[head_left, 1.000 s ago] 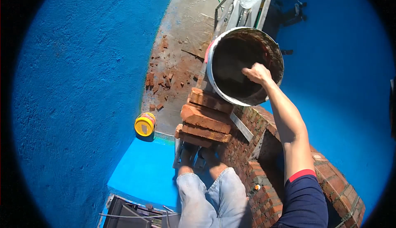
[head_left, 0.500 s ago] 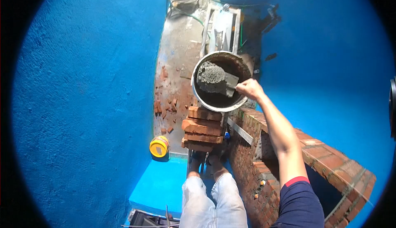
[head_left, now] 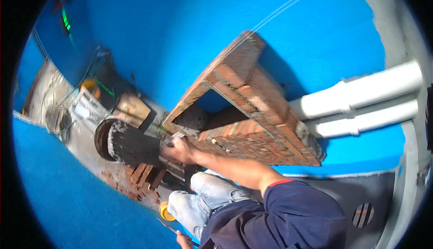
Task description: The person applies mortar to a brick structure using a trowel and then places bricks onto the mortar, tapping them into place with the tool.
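My right hand (head_left: 179,150) is closed at the end of a flat trowel with dark grey mortar (head_left: 137,146) spread over it. The loaded trowel hangs in front of the bucket (head_left: 97,137) and hides much of it; the bucket's pale rim shows at the left. Low in the picture, my left hand (head_left: 184,240) is closed round the handle of a narrow-bladed tool (head_left: 167,224), which looks like a pointing trowel seen edge-on. Red bricks (head_left: 146,175) are stacked beside the bucket, partly hidden under the mortar and trowel.
A brick structure (head_left: 261,91) with an opening stands ahead on the right, against a blue wall (head_left: 315,32). Two white pipes (head_left: 361,95) run beside it. A yellow tub (head_left: 166,211) is near my knees. Brick rubble lies on the floor left of the stack.
My view has swung to the right, onto the brick structure and pipes. The trowel has come up out of the bucket with mortar in my right hand. My left hand has come into view with a tool.
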`<state>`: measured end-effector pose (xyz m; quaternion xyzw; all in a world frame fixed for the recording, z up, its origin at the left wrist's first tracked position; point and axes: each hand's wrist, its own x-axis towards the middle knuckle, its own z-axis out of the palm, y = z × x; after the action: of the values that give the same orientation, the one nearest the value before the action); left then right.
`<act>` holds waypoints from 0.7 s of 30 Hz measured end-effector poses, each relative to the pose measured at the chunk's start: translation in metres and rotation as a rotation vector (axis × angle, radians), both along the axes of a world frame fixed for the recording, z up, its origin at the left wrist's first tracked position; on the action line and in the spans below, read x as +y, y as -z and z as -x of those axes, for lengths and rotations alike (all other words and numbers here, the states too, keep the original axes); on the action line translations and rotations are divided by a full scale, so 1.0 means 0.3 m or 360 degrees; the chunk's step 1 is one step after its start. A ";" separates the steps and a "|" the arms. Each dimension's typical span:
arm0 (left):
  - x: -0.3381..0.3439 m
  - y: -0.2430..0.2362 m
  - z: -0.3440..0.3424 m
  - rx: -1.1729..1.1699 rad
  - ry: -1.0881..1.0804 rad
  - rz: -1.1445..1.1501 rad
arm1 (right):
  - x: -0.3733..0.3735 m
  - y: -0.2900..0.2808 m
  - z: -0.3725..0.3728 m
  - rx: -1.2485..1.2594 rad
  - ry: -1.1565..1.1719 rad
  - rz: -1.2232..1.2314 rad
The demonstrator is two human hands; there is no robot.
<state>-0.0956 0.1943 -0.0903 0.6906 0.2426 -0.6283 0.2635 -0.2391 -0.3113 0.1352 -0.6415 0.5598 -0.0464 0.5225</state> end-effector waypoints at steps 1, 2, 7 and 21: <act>-0.033 0.010 -0.037 -0.0001 0.0035 0.0048 | 0.062 -0.101 0.101 -0.0029 0.0171 -0.0098; -0.065 0.010 -0.090 -0.0009 0.0082 0.0106 | 0.124 -0.203 0.176 -0.0081 0.0329 -0.0206; -0.152 0.008 -0.189 -0.0156 0.0132 0.0263 | 0.341 -0.590 0.565 -0.0276 0.0808 -0.0143; -0.380 -0.107 0.015 -0.0334 0.0615 0.0194 | 0.472 -0.929 1.197 0.1178 0.0878 0.0930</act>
<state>-0.0999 0.0803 -0.0582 0.7686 0.0387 -0.6053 0.2034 -0.5983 -0.1699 0.4140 -0.5629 0.8175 -0.1066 0.0592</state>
